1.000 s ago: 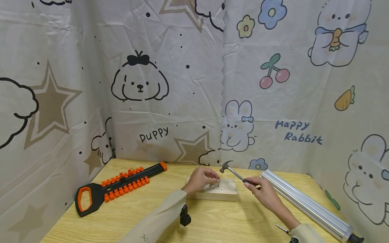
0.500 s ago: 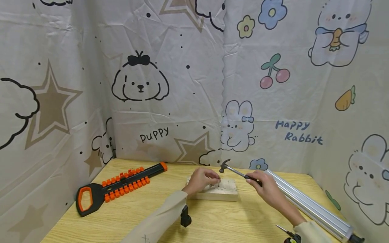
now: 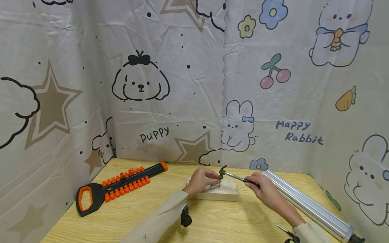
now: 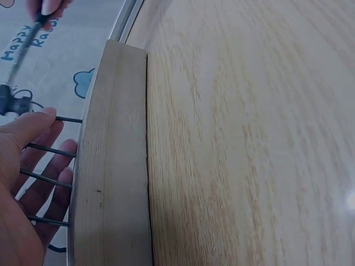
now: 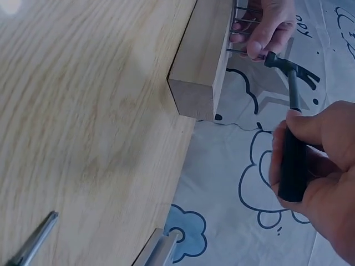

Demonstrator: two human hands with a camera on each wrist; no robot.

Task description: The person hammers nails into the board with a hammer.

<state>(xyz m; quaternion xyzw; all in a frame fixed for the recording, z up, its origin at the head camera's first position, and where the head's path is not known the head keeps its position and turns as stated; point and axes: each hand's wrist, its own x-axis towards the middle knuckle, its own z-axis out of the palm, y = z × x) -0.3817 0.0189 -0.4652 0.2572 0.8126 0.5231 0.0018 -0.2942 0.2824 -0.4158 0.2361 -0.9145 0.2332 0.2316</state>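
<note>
A pale wooden block [image 3: 218, 196] lies on the table, with several nails standing in its top face. My left hand [image 3: 200, 181] is over the block and pinches the nail [image 4: 69, 119] at the row's right end between thumb and fingers. The other nails [image 4: 47, 179] stand beside its curled fingers. My right hand [image 3: 267, 190] grips a claw hammer [image 5: 294, 166] by its black handle. In the head view the hammer head [image 3: 222, 172] is right at the pinched nail's top; whether they touch cannot be told.
A black and orange rack with orange clips [image 3: 121, 185] lies at the left of the wooden table [image 3: 164, 226]. A long silver metal profile [image 3: 307, 204] lies at the right. A metal rod-like tool [image 5: 36, 238] lies near my right forearm. Printed cloth [image 3: 188, 94] hangs behind.
The hammer head first rises a little as the right hand shifts, then comes down to the pinched nail. My left hand stays in place.
</note>
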